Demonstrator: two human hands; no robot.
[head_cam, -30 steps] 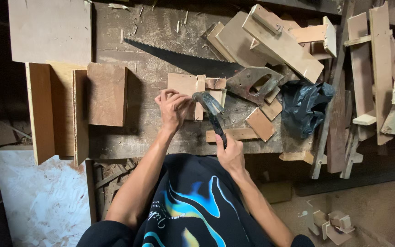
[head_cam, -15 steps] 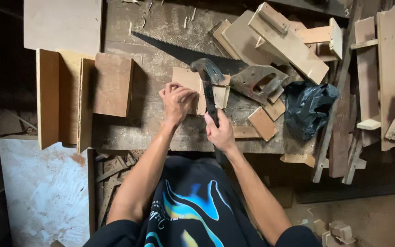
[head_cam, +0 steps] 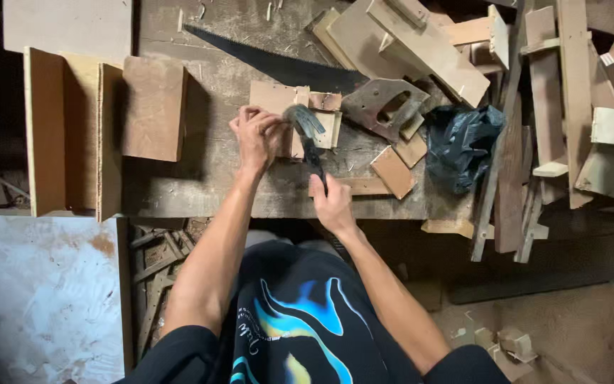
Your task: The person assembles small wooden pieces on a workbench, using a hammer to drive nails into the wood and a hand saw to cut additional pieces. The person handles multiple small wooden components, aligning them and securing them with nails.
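The left hand (head_cam: pixel 256 135) has its fingers (head_cam: pixel 273 122) pinched together on the edge of a small plywood piece (head_cam: pixel 273 99) lying flat on the workbench (head_cam: pixel 214 188). Just right of those fingertips hangs the head of a hammer (head_cam: pixel 305 129) (blurred), its handle wrapped in the closed right hand (head_cam: pixel 332 206). Beyond the plywood lies a handsaw (head_cam: pixel 300 71), with a black plastic bag (head_cam: pixel 463 146) farther right.

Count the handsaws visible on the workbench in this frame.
1. The handsaw lies beyond both hands, blade pointing to the upper left, handle beside the black bag. Others may lie hidden under the scrap wood.
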